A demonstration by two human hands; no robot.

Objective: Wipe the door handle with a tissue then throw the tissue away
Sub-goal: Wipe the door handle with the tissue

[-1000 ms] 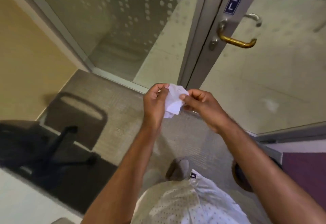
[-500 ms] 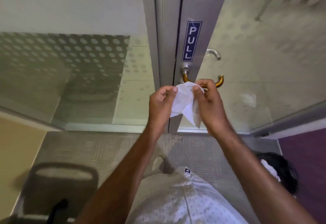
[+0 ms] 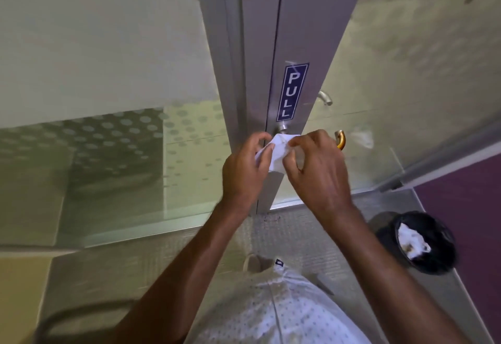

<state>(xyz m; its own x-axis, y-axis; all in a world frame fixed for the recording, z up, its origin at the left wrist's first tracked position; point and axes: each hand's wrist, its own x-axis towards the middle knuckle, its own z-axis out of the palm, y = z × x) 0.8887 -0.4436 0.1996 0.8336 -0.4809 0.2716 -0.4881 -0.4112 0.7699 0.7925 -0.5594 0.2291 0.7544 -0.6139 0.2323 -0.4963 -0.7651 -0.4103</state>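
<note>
A white tissue [image 3: 277, 151] is pinched between my left hand [image 3: 245, 170] and my right hand [image 3: 320, 166], just in front of the door frame. The brass door handle [image 3: 340, 139] sits on the grey metal stile under a blue PULL sign [image 3: 292, 92]. Only the handle's right end and its silver base [image 3: 282, 127] show; my hands and the tissue hide the rest. A black waste bin [image 3: 431, 259] with white paper inside stands on the floor at the lower right.
Frosted glass panels [image 3: 108, 99] flank the door on both sides. A purple wall [image 3: 471, 208] stands at the right, next to the bin. A dark chair back [image 3: 76, 316] shows at the bottom left. Grey carpet covers the floor.
The view has tilted up and closed in on the door. My hands with the tissue have risen to the handle, covering most of it. The bin has come into view at the right.
</note>
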